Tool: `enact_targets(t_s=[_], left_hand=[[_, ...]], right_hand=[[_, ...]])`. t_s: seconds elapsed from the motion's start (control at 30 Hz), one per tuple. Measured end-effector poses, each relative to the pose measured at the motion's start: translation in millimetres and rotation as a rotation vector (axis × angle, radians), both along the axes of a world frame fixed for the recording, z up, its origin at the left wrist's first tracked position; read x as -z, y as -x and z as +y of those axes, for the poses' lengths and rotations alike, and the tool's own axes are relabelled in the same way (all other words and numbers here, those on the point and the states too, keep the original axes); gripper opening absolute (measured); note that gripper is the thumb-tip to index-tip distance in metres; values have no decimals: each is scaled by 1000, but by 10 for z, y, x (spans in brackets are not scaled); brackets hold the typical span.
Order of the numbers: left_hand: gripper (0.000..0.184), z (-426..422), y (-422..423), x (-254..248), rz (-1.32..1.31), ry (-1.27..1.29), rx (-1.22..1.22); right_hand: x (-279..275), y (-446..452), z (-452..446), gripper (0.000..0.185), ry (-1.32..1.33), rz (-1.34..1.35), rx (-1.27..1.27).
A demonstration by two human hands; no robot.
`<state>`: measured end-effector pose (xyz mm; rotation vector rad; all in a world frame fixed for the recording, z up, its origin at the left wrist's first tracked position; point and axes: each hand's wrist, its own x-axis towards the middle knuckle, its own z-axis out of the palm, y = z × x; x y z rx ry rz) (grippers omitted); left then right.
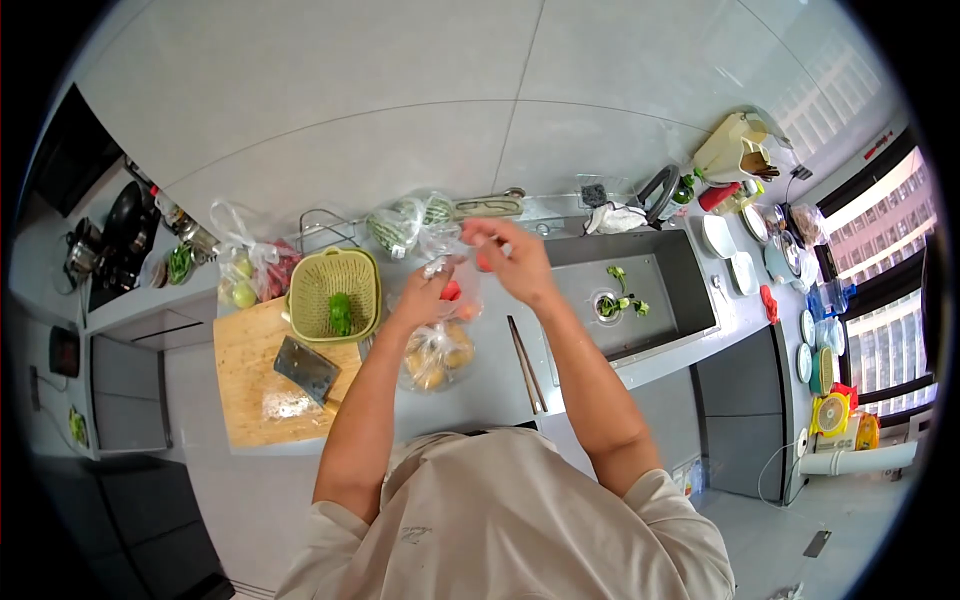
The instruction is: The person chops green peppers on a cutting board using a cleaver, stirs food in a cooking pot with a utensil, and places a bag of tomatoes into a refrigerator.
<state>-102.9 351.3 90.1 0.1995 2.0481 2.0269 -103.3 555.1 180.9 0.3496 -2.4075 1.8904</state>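
A clear plastic bag (466,297) with red things in it, their kind hard to make out, is between my two hands over the counter. My left hand (422,296) is closed on the bag's left side near its top. The fingers of my right hand (512,262) are bent and pinch the thin film at the upper right. Just below lies another clear bag (438,356) holding round yellowish-brown produce. Behind my hands, a striped green melon (392,232) sits in plastic. To the left, a green double colander (334,292) holds a green pepper (341,314).
A cleaver (307,369) lies on the wooden cutting board (245,380). Chopsticks (526,365) rest on the counter, left of the sink (690,290), which contains green scraps (622,304). Bagged produce (245,270) stands at the back left. White dishes (718,237) are right of the sink.
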Motion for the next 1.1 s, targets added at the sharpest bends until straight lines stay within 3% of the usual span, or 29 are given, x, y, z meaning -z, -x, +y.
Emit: enact_targets(t_s=[0.1,0.23,0.37,0.47,0.57,0.63,0.7,0.77,0.87,0.93,0.97,1.0,1.03,1.1], left_hand=[[37,-270,122,220,-81,118,17],[37,-357,85,125,-6,35,30],[33,-328,33,-55,-26,-16,-67],[34,-381,92,1,-111,-75,-127],[35,-483,210,107,-192,-85,-29],[36,-468,238,141,-226,-87,59],[42,-402,255,163,-264,-168,-78],[49,-498,245,151,-205,-132,-20],[67,-521,72,-135,-90,-22,79],[77,-531,50,-67,-36,54,114],[75,-518,89,86,158,119,70],[74,-499,119,155,355,183,26],[74,-495,127,224,354,183,26],[55,-472,80,340,714,394,-140]], right_hand=[[173,44,59,39,-143,125,-43],[369,56,-56,36,-302,264,-179],[561,131,-113,30,-308,173,-131],[650,111,-134,26,-75,23,-61],[538,0,-212,29,-209,156,-163],[532,-23,-231,30,-793,382,-295],[569,-6,-205,29,-863,413,-249],[671,29,-195,28,-931,446,-208],[952,131,-143,27,-795,292,-208],[1107,298,-69,28,-152,-658,-414],[1230,326,-35,28,-152,-659,-417],[1298,346,-13,29,172,-787,-463],[1371,357,9,30,502,-902,-500],[1286,279,-4,28,629,-991,-395]])
